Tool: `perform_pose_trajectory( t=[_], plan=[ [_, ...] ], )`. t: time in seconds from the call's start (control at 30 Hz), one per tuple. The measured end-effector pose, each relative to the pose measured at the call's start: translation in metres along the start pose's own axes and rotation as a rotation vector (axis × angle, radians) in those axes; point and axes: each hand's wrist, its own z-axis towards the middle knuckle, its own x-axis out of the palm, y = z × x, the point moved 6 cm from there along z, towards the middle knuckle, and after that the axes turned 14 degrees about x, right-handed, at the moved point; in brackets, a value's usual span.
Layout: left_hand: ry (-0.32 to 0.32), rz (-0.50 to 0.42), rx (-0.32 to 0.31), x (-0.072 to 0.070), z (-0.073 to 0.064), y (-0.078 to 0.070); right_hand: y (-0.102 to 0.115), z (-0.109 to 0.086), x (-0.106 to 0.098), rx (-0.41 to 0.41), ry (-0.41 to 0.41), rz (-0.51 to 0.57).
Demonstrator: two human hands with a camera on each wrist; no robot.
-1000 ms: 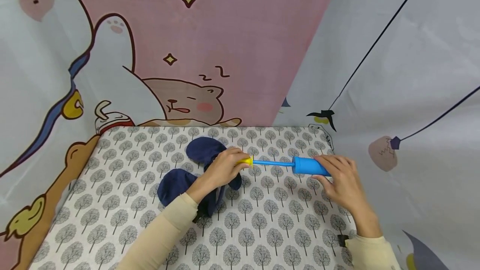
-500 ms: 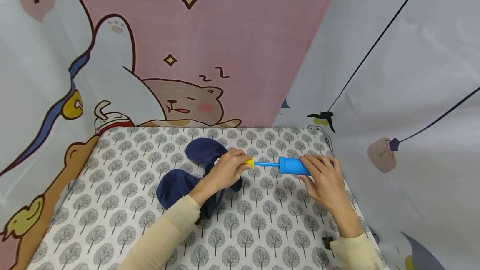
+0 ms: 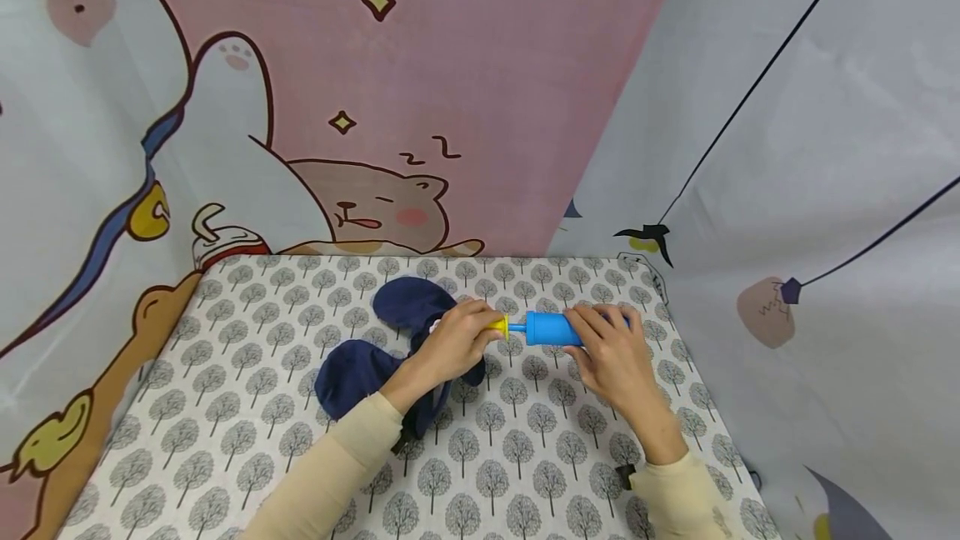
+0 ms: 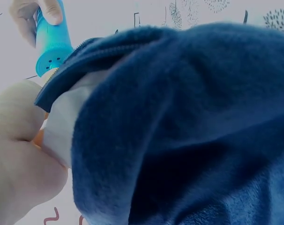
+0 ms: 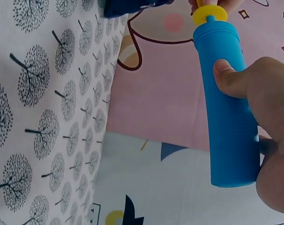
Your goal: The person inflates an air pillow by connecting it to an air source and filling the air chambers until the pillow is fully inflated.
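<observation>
My left hand (image 3: 453, 342) pinches the yellow nozzle (image 3: 498, 326) of a blue hand pump (image 3: 551, 329). Around the pump's barrel curl the fingers of my right hand (image 3: 613, 357), its thumb along the side in the right wrist view. A short stretch of thin blue rod (image 3: 517, 327) shows between nozzle and barrel. Under and beside the left hand lies a navy cloth item (image 3: 356, 375) with rounded lobes. The left wrist view shows its zip (image 4: 121, 49) undone and a white inner piece (image 4: 69, 119) poking out at the left fingers, close to the nozzle.
The table carries a white cloth (image 3: 517, 457) printed with grey trees. Behind it hangs a pink cartoon curtain (image 3: 495, 107), and a pale curtain (image 3: 840, 148) runs along the right side. A black strap end (image 3: 624, 475) shows by the right sleeve.
My right hand has slid the pump barrel leftward along the rod, so much less rod shows now. The left hand, nozzle and navy cloth item have stayed almost in place.
</observation>
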Motion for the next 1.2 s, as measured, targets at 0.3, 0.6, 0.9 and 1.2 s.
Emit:
perform_pose_trajectory(
  t=[0.3, 0.6, 0.9, 1.2],
  plan=[
    [0.019, 0.033, 0.03, -0.007, 0.002, -0.001, -0.01, -0.003, -0.006, 0.045, 0.061, 0.023],
    [0.072, 0.057, -0.032, -0.023, 0.006, -0.009, -0.046, -0.013, -0.029, 0.109, 0.075, 0.038],
    [0.022, 0.048, -0.033, -0.022, 0.003, -0.007, -0.055, -0.019, -0.037, 0.099, 0.053, 0.057],
    [-0.002, 0.045, 0.019, -0.004, -0.002, 0.0, -0.032, -0.011, -0.023, 0.083, 0.056, 0.046]
  ],
)
